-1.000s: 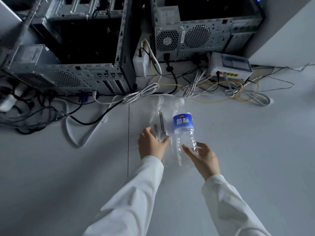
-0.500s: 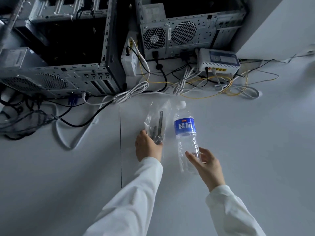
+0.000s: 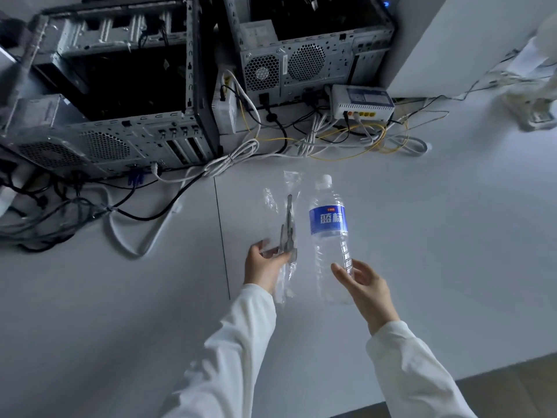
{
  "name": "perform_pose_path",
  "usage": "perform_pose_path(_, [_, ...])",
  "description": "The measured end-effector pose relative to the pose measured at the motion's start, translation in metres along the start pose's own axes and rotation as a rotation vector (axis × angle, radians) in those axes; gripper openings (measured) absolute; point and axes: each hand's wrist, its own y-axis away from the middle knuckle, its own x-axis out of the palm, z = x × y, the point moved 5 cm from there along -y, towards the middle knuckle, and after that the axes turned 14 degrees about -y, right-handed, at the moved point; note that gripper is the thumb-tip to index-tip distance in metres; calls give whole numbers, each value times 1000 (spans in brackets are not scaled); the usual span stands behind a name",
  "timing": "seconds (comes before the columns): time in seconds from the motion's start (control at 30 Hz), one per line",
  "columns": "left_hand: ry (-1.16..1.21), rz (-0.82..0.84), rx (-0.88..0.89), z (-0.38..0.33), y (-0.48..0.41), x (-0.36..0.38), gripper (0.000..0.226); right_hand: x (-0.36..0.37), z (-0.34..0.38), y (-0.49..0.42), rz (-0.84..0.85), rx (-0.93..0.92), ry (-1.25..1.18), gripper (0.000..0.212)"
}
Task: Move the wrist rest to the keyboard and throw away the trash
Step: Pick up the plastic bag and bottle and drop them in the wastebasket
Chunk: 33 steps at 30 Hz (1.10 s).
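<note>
A clear plastic bottle (image 3: 330,236) with a blue label and white cap lies on the white desk (image 3: 452,236), cap pointing away from me. My right hand (image 3: 363,282) curls around its lower end, fingers touching it. Left of the bottle lies a crumpled clear plastic wrapper (image 3: 284,230) with dark grey cutlery-like pieces inside. My left hand (image 3: 263,263) grips the wrapper's near part between thumb and fingers. No wrist rest or keyboard is in view.
Two open computer cases (image 3: 120,95) (image 3: 304,46) stand at the back. A white router (image 3: 361,102) and tangled white, yellow and black cables (image 3: 331,140) lie before them. Black cables (image 3: 45,215) spread at the left. The desk's front edge (image 3: 452,372) runs at lower right.
The view has pulled back and both hands have slid slightly toward me. My left hand has closed on the wrapper; my right hand stays at the bottle's lower end.
</note>
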Motion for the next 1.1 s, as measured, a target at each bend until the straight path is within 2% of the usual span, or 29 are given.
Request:
perform_pose_path(0.2, [-19, 166, 46, 20, 42, -10, 62, -9, -26, 64, -116, -10, -90, 49])
perform_pose_path(0.43, [-76, 324, 83, 51, 95, 1, 62, -39, -67, 131, -225, 30, -229, 72])
perform_pose_path(0.53, [-148, 400, 102, 59, 124, 22, 59, -67, -80, 158, -288, 36, -287, 70])
perform_pose_path(0.7, [-271, 537, 147, 72, 175, 80, 57, -135, -103, 193, -436, 43, -444, 45])
perform_pose_path(0.9, [-377, 628, 156, 107, 228, 180, 51, -233, -136, 214, -520, 39, -545, 34])
perform_pose_path(1.1, [-506, 650, 134, 163, 260, 281, 58, -339, -196, 216, -573, 129, -584, 46])
